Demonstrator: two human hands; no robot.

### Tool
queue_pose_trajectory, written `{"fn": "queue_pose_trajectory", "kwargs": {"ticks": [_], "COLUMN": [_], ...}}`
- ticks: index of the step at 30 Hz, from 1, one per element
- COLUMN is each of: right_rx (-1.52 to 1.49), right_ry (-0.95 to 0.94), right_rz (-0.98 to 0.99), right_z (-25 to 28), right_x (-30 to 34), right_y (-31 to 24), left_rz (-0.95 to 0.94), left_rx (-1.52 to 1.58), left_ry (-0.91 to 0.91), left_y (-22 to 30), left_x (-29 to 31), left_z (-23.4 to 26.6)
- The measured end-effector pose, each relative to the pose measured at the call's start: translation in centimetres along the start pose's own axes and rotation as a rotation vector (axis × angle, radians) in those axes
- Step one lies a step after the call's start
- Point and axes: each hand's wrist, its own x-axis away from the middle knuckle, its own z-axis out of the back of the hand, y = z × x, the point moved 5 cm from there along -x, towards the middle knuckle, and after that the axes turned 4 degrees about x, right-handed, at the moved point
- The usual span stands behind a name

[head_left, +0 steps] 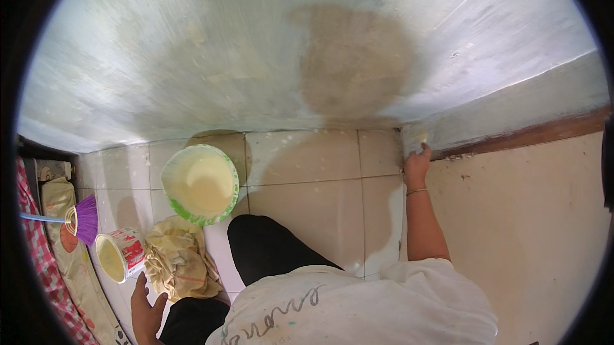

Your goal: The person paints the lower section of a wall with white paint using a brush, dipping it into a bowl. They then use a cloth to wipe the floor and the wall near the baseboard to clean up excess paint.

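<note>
My right hand [417, 167] reaches out to the low corner where the wall meets a side ledge. Its fingers are bent round something small, and a pale yellowish patch shows just beyond the fingertips; what it is cannot be made out. My left hand [147, 310] is low at the left with fingers apart and nothing in it. Beside it lie a crumpled yellowish cloth [180, 260] and a white and red tub [120, 254] tipped on its side. A green-rimmed basin [204, 185] with cream-coloured liquid stands on the tiles near the wall.
A pale, streaky wall [217, 57] rises ahead, with a shadow on it. Paint-like spots dot the tiled floor [307, 156]. At the left are a purple broom [84, 219], a patterned cloth [64, 242] and red checked fabric [45, 262]. A brown wooden strip [524, 137] runs along the right.
</note>
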Motion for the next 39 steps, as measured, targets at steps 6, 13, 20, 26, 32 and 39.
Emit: {"fn": "queue_pose_trajectory", "kwargs": {"ticks": [6, 13, 20, 26, 32, 39], "right_rx": [-0.228, -0.108, 0.555, 0.647, 0.487, 0.685], "right_ry": [-0.332, -0.354, -0.136, -0.168, 0.295, -0.145], "right_rz": [-0.187, 0.013, 0.539, 0.445, 0.614, 0.521], "right_z": [-0.9, -1.1, -0.1, -0.2, 7.2, -1.6], "right_x": [2.4, 1.7, 0.1, -6.5, -3.1, -3.2], "right_y": [-0.9, -2.2, -3.7, 0.1, -8.9, -2.8], "left_rz": [-0.066, 0.010, -0.009, 0.010, 0.003, -0.074], "left_rx": [0.022, 0.038, 0.049, 0.062, 0.004, 0.090], "left_ry": [0.005, -0.021, -0.028, -0.025, -0.020, -0.028], "left_y": [-1.3, -2.8, -2.9, -2.9, -2.9, -0.5], "left_x": [-0.6, -1.7, -2.0, -2.0, -1.6, -1.6], "left_z": [0.2, -0.1, -0.5, -0.8, -0.6, -0.8]}}
